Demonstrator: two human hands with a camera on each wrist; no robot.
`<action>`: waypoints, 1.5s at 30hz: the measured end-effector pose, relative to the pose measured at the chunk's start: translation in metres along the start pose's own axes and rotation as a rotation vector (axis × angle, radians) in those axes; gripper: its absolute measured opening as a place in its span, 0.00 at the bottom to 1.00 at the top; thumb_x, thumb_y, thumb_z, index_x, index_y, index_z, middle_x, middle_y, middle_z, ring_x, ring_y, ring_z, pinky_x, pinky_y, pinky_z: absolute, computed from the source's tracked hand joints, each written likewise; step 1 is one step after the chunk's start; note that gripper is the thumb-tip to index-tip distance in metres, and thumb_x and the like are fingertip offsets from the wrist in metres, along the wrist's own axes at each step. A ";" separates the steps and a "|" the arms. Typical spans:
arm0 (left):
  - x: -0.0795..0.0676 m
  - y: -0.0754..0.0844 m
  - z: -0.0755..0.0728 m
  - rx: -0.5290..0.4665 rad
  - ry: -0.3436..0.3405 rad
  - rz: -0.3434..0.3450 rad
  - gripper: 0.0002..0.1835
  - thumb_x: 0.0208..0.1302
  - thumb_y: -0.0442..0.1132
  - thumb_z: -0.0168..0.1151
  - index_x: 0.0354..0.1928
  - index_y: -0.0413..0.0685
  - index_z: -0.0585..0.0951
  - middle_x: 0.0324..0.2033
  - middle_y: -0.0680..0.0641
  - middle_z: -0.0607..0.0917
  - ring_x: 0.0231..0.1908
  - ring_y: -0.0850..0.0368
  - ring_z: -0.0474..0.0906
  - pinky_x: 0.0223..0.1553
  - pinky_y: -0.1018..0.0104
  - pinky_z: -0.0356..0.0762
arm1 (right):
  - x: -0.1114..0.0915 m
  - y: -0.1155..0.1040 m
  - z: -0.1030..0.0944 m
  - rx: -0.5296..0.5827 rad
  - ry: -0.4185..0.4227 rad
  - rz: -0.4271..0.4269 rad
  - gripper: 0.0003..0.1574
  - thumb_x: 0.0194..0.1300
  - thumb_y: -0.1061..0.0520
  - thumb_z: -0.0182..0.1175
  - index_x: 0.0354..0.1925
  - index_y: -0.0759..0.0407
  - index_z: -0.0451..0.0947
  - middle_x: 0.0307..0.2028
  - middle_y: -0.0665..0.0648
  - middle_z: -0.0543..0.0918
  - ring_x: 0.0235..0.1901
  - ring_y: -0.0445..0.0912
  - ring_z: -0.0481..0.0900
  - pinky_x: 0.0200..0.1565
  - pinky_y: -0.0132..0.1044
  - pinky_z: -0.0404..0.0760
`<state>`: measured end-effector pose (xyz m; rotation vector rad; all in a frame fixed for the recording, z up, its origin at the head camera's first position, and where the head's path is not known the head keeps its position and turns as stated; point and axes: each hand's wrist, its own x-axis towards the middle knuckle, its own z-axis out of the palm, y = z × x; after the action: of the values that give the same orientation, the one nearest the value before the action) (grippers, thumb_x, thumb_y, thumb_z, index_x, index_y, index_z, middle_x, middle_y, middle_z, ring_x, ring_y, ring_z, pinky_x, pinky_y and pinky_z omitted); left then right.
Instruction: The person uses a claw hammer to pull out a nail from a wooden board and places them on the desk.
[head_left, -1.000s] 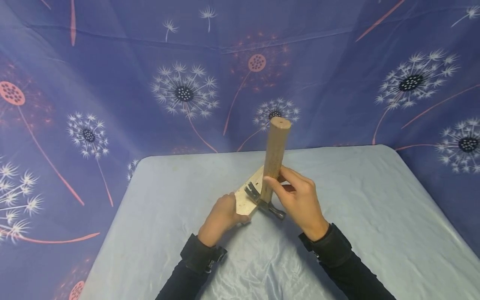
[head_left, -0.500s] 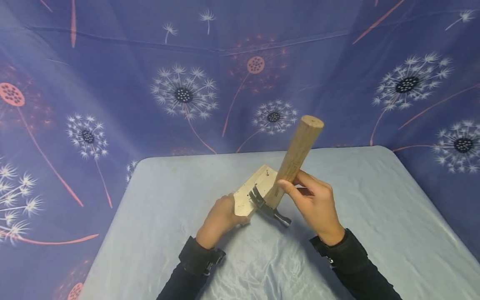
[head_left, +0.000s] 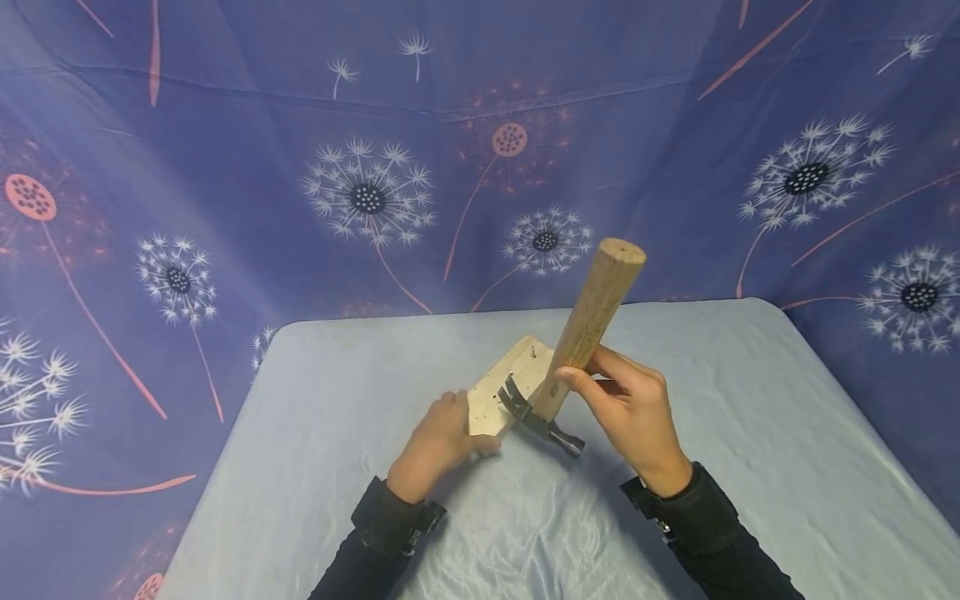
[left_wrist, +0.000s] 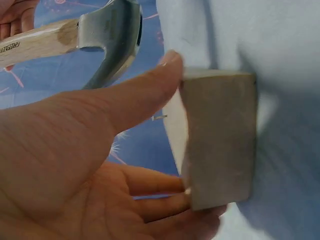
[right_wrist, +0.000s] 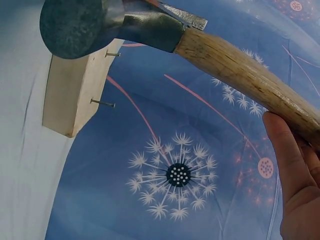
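Note:
In the head view my left hand (head_left: pixel 441 442) grips the near end of a pale wooden block (head_left: pixel 486 408) on the table, thumb on one side and fingers on the other in the left wrist view. My right hand (head_left: pixel 632 412) pinches the wooden handle of a claw hammer (head_left: pixel 588 329) between thumb and fingers. The handle leans up to the right, with the hammer head (head_left: pixel 542 427) low and its claw above the block. Nails stick out of the block's face; one nail (right_wrist: pixel 103 103) shows clearly in the right wrist view. Whether the claw touches a nail, I cannot tell.
A pale blue satiny cloth (head_left: pixel 360 375) covers the table, wrinkled near the front. Behind it hangs a blue-purple curtain (head_left: pixel 660 208) printed with dandelions. Both wrists wear black bands (head_left: pixel 678 508).
The hammer has gone from nearly upright to leaning right, uncovering more of the block and a nail at its far end. My right hand shifted right with it; my left hand stayed on the block.

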<state>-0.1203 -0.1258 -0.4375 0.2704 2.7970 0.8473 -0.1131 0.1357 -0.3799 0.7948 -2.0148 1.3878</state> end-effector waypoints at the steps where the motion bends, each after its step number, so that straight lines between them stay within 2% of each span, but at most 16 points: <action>1: 0.000 0.001 -0.002 -0.023 0.014 0.033 0.51 0.58 0.50 0.82 0.74 0.26 0.67 0.62 0.28 0.77 0.61 0.32 0.75 0.61 0.38 0.76 | 0.000 0.000 0.000 0.002 -0.002 0.008 0.24 0.63 0.72 0.73 0.57 0.63 0.87 0.44 0.57 0.90 0.44 0.43 0.89 0.40 0.31 0.86; 4: 0.001 0.003 -0.007 -0.090 0.065 0.159 0.43 0.63 0.42 0.79 0.74 0.31 0.70 0.69 0.29 0.73 0.69 0.31 0.68 0.69 0.38 0.68 | -0.001 0.000 -0.001 0.006 0.001 0.018 0.25 0.62 0.73 0.73 0.57 0.62 0.87 0.44 0.57 0.90 0.44 0.44 0.89 0.40 0.31 0.86; 7: 0.006 0.005 -0.007 -0.128 0.118 0.311 0.30 0.65 0.32 0.75 0.68 0.33 0.77 0.65 0.34 0.79 0.67 0.35 0.73 0.69 0.41 0.69 | -0.001 -0.001 -0.002 0.011 0.007 0.015 0.23 0.63 0.72 0.73 0.56 0.62 0.87 0.44 0.57 0.90 0.44 0.44 0.90 0.39 0.31 0.86; 9: 0.009 0.006 -0.005 -0.135 0.144 0.381 0.24 0.65 0.29 0.73 0.62 0.34 0.80 0.59 0.37 0.83 0.63 0.39 0.78 0.67 0.44 0.73 | -0.001 -0.002 -0.003 0.011 0.003 0.009 0.24 0.63 0.71 0.73 0.57 0.62 0.87 0.44 0.57 0.90 0.44 0.44 0.89 0.39 0.30 0.86; 13: 0.015 0.008 0.002 -0.179 0.160 0.438 0.13 0.65 0.27 0.73 0.50 0.41 0.85 0.48 0.43 0.89 0.53 0.46 0.86 0.58 0.52 0.82 | -0.001 -0.003 -0.004 0.013 -0.016 0.011 0.28 0.62 0.73 0.73 0.60 0.62 0.86 0.45 0.57 0.90 0.44 0.43 0.89 0.40 0.31 0.86; 17: 0.019 0.010 0.008 -0.213 0.164 0.426 0.06 0.67 0.29 0.72 0.39 0.46 0.84 0.42 0.46 0.90 0.47 0.49 0.89 0.51 0.58 0.85 | -0.001 -0.004 -0.004 0.006 -0.034 0.050 0.31 0.60 0.76 0.73 0.61 0.61 0.85 0.46 0.57 0.90 0.45 0.43 0.89 0.41 0.32 0.86; 20: 0.020 0.010 0.011 -0.232 0.169 0.395 0.07 0.68 0.31 0.73 0.34 0.49 0.83 0.40 0.48 0.91 0.44 0.51 0.90 0.49 0.59 0.86 | -0.001 -0.005 -0.005 0.002 -0.041 0.068 0.32 0.60 0.75 0.73 0.61 0.61 0.85 0.46 0.57 0.90 0.44 0.43 0.89 0.42 0.32 0.86; 23: 0.020 0.009 0.011 -0.252 0.170 0.380 0.08 0.68 0.33 0.73 0.32 0.52 0.84 0.38 0.50 0.92 0.44 0.53 0.90 0.49 0.59 0.86 | -0.001 -0.004 -0.006 0.005 -0.044 0.073 0.32 0.59 0.75 0.74 0.61 0.61 0.86 0.45 0.57 0.90 0.42 0.43 0.89 0.42 0.32 0.86; 29: 0.019 0.009 0.009 -0.256 0.185 0.401 0.09 0.67 0.30 0.73 0.32 0.51 0.85 0.38 0.51 0.92 0.44 0.54 0.89 0.48 0.59 0.85 | -0.001 -0.004 -0.007 0.009 -0.047 0.079 0.30 0.59 0.75 0.73 0.59 0.61 0.86 0.41 0.54 0.90 0.39 0.43 0.89 0.41 0.31 0.86; 33: 0.020 0.008 -0.002 -0.293 0.233 0.363 0.06 0.67 0.30 0.73 0.34 0.50 0.87 0.36 0.52 0.92 0.42 0.56 0.89 0.49 0.58 0.85 | 0.000 -0.005 -0.007 0.010 -0.050 0.090 0.30 0.59 0.76 0.73 0.59 0.61 0.86 0.40 0.55 0.90 0.39 0.43 0.89 0.41 0.31 0.86; 40: 0.017 -0.002 -0.036 -0.328 0.328 0.265 0.02 0.67 0.35 0.75 0.38 0.48 0.89 0.36 0.55 0.91 0.45 0.52 0.89 0.54 0.52 0.84 | -0.002 0.000 -0.008 0.003 -0.048 0.087 0.31 0.58 0.77 0.73 0.59 0.62 0.86 0.42 0.56 0.90 0.41 0.43 0.89 0.41 0.31 0.86; 45: 0.014 -0.010 -0.044 -0.352 0.349 0.195 0.03 0.66 0.35 0.76 0.38 0.47 0.89 0.36 0.53 0.91 0.45 0.49 0.89 0.52 0.50 0.84 | -0.003 0.002 -0.009 -0.014 -0.051 0.082 0.31 0.59 0.76 0.74 0.59 0.60 0.86 0.44 0.55 0.91 0.42 0.42 0.89 0.41 0.31 0.86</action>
<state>-0.1462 -0.1541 -0.4094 0.3715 2.8847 1.5439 -0.1121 0.1450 -0.3806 0.7562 -2.1148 1.4102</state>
